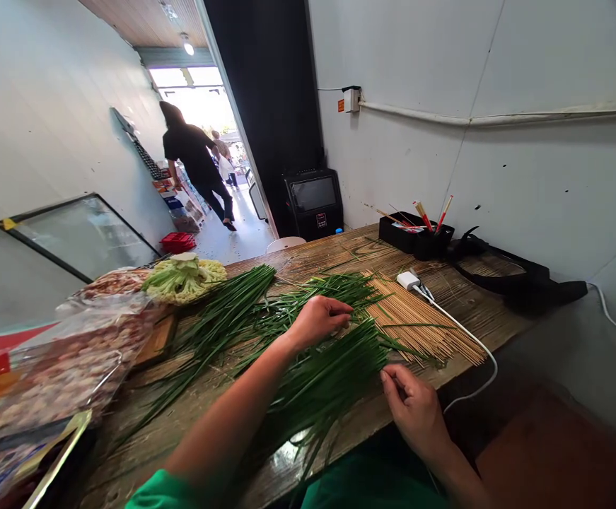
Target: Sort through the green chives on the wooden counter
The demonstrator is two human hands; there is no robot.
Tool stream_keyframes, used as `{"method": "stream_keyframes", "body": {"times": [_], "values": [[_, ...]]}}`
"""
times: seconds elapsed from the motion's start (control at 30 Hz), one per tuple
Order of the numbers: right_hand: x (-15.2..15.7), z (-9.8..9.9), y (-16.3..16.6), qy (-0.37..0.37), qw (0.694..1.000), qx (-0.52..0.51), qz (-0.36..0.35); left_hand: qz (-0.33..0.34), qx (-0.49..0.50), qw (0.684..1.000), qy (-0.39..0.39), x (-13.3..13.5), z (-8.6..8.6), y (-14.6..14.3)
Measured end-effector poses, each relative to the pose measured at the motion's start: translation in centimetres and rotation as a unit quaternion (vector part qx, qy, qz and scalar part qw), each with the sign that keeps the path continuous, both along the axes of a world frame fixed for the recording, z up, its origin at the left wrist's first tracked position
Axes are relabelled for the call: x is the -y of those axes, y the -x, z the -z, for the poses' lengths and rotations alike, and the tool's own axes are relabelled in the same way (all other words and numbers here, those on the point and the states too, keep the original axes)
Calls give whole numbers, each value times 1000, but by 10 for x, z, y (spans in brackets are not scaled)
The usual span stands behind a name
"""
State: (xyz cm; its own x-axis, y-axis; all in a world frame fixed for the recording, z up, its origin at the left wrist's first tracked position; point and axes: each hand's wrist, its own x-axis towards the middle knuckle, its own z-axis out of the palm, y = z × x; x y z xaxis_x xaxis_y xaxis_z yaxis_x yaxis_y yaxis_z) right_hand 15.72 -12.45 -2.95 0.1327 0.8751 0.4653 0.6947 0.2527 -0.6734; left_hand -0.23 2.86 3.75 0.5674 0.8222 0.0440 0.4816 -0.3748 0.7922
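My left hand (321, 323) reaches over the green garlic chives (334, 364), its fingers curled together; whatever they hold, if anything, is hidden. At the cut ends of that bunch, my right hand (414, 410) pinches thumb against forefinger, and what lies between them is too small to make out. Looser chives (334, 288) lie just beyond my left hand. A longer bundle of chives (228, 307) rests to the left. Many thin bamboo skewers (419, 318) are spread side by side to the right, with a few stray chive leaves across them.
On the wooden table (361, 417) are a cauliflower (184, 278), plastic bags of food (74, 360), a white charger (408, 281) with its cable, a black box of sticks (400, 232) and a black strap (525, 279). A person in black (194, 155) is near the doorway.
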Motion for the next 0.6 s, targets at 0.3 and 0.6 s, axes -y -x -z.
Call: {"method": "stream_keyframes", "body": {"times": [0.3, 0.6], "values": [[0, -3, 0, 8, 1000, 2, -2, 4, -12, 1000, 4, 6, -6, -2], [0, -2, 0, 2, 1000, -1, 1, 11, -7, 1000, 7, 6, -5, -2]]}}
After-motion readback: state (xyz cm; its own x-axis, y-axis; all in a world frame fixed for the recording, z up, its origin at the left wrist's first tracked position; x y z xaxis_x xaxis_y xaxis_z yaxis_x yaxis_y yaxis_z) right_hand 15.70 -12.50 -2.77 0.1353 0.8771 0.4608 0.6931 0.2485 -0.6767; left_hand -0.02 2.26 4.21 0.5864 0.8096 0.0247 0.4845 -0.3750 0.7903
